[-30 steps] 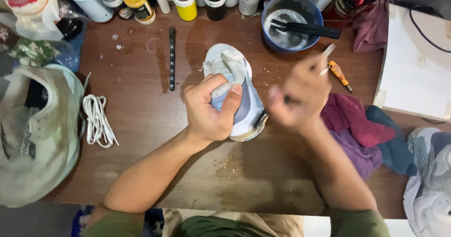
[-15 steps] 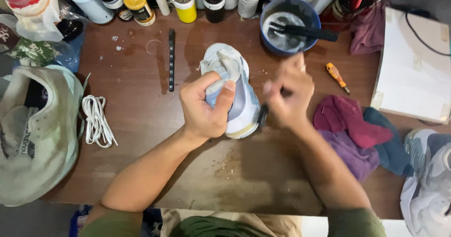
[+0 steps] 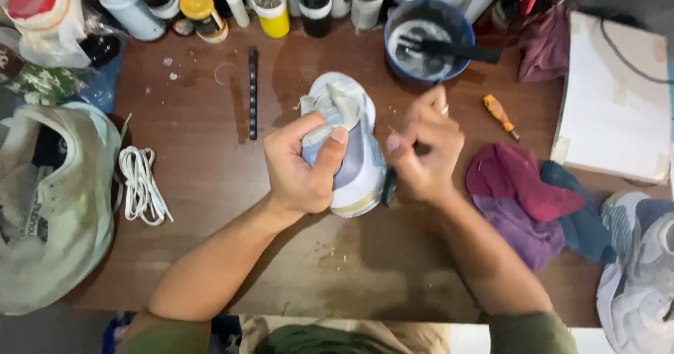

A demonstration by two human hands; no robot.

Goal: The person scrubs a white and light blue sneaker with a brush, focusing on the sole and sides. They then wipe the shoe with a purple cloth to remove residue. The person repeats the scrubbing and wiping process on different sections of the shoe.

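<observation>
Head view. Left hand [image 3: 298,166] closed around a small pale blue and white shoe [image 3: 351,143], thumb pressed on its upper; the shoe stands mid-table, heel end toward the near side. Right hand [image 3: 425,150] closed in a fist on a dark brush [image 3: 390,178], whose head touches the right side of the shoe near the sole; the rest of the handle is hidden in the fist.

Edges and room: brown table [image 3: 210,185] bare on the near side between the forearms and to the left of the left wrist. Near edge runs just beyond the elbows. Left edge taken up by a large pale green shoe [image 3: 53,206], with a bundle of white laces [image 3: 140,185] just beside it. A dark strip [image 3: 252,91] lies well apart from the hands on the far left side. Right of the right hand: a heap of cloths [image 3: 526,199], red, purple and dark teal, then another pale shoe [image 3: 635,270] at the near right corner. A small orange screwdriver [image 3: 500,114] lies between cloths and bowl.

Containers: blue bowl [image 3: 393,52] at the far side, holding whitish foamy liquid and a black brush [image 3: 449,47] laid across it. A row of bottles [image 3: 316,0] lines the far edge.
</observation>
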